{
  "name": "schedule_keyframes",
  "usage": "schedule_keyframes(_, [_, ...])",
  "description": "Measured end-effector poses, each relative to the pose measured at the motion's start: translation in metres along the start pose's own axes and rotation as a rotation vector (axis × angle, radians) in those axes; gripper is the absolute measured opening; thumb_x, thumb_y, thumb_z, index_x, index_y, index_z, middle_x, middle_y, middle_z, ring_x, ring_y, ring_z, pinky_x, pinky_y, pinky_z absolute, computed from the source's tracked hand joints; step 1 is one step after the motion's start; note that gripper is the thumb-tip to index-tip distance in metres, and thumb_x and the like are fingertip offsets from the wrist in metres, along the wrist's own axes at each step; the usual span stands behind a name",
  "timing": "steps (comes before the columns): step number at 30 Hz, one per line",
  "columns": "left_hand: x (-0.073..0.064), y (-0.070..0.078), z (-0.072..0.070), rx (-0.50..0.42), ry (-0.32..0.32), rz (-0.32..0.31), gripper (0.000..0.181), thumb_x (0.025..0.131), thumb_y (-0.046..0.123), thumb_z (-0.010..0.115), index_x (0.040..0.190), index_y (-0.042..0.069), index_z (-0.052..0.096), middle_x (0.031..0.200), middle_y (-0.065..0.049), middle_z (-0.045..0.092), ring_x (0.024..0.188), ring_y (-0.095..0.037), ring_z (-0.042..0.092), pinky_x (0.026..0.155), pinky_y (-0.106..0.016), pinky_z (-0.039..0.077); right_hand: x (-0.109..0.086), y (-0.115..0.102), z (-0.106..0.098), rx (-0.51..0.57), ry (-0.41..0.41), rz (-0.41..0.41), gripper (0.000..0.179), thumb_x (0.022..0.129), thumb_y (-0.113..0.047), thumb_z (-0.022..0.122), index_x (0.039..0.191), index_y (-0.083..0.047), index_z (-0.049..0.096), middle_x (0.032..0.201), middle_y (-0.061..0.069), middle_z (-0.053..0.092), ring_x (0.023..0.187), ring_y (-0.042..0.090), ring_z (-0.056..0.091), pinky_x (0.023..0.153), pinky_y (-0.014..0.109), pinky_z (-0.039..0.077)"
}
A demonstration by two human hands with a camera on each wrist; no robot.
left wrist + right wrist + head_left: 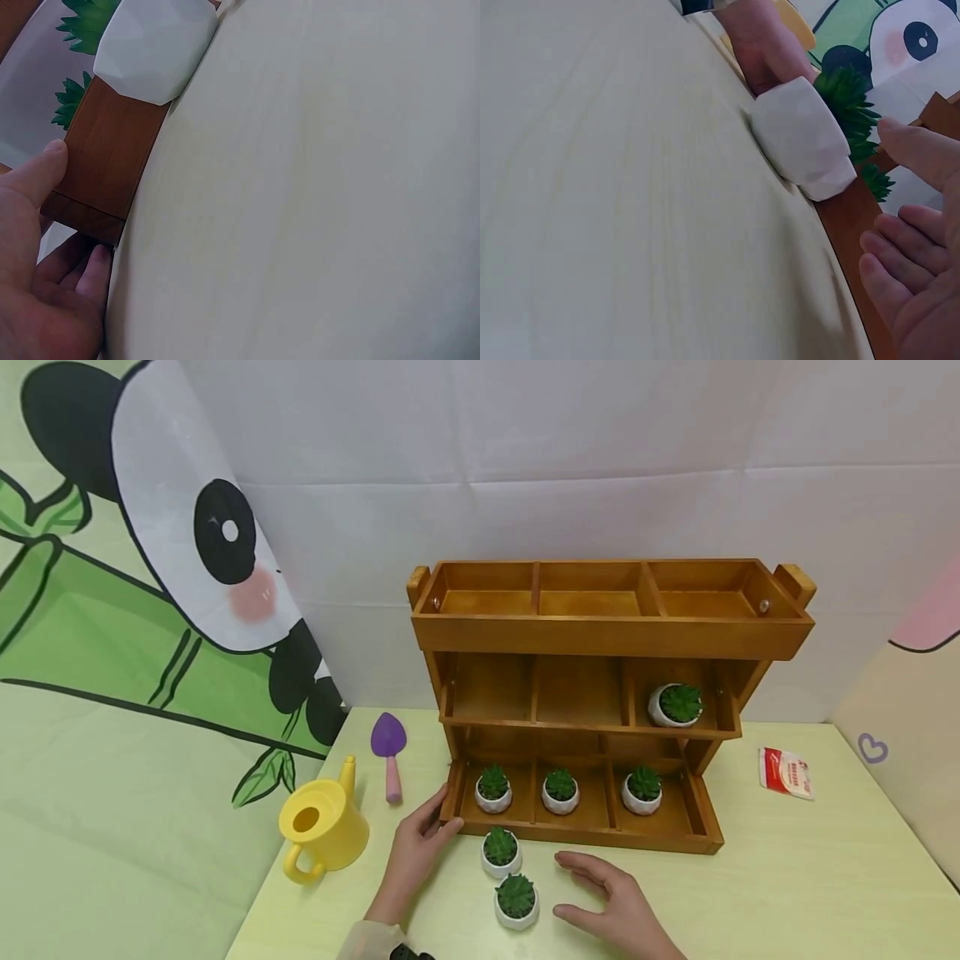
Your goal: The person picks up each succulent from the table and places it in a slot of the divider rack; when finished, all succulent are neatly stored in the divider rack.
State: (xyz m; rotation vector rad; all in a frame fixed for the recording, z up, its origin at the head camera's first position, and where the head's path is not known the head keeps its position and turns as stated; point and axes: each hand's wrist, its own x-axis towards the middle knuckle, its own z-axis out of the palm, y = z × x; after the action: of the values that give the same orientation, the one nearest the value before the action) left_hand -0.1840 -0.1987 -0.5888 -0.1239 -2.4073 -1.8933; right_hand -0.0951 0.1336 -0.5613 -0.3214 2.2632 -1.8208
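A three-tier brown wooden shelf point(611, 637) stands on the table. My left hand point(416, 847) holds its lower left front corner, with the thumb point(46, 169) on the front board and the other fingers round the side. Two succulents in white faceted pots stand in front of the shelf: one pot point(501, 853) close to the front board, the other pot point(517, 902) nearer me. Just right of them my right hand point(611, 897) is held with fingers spread and nothing in its grasp. In the right wrist view, a white pot point(799, 135) shows beyond that hand's fingers.
The bottom tier holds three potted succulents point(560, 792), and one more point(676, 704) sits in the middle tier's right compartment. To the left are a yellow watering can point(330, 827) and a purple trowel point(389, 747). A red-and-white packet point(786, 773) lies at right.
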Motion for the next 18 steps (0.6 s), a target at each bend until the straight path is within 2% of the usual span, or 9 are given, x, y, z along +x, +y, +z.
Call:
schedule_keyframes(4, [0.000,0.001,0.000,0.008,0.002,-0.006,0.063,0.094,0.023,0.081,0.152,0.014,0.057,0.154,-0.002,0.053,0.142,-0.027,0.048,0.110,-0.032,0.046,0.003,0.003,0.008,-0.010,-0.035,-0.030,0.065,0.087,-0.026,0.088,0.143,-0.005,0.062,0.144,0.012,0.062,0.135,0.032,0.056,0.111,0.034,0.048])
schedule_keyframes(10, [-0.001,0.001,0.000,0.002,-0.006,-0.005,0.064,0.094,0.022,0.081,0.152,0.013,0.057,0.155,-0.003,0.052,0.142,-0.027,0.048,0.110,-0.031,0.046,0.005,0.008,0.020,-0.037,-0.046,-0.091,0.067,0.086,-0.029,0.089,0.142,-0.004,0.063,0.142,0.011,0.063,0.134,0.018,0.056,0.110,0.031,0.048])
schedule_keyframes(18, [-0.001,0.002,0.000,-0.018,-0.005,-0.008,0.064,0.094,0.021,0.081,0.152,0.014,0.056,0.155,-0.005,0.052,0.141,-0.027,0.050,0.108,-0.030,0.047,0.008,0.011,0.032,-0.097,-0.028,-0.133,0.071,0.084,-0.038,0.090,0.142,-0.005,0.063,0.142,0.009,0.064,0.134,0.019,0.056,0.109,0.028,0.049])
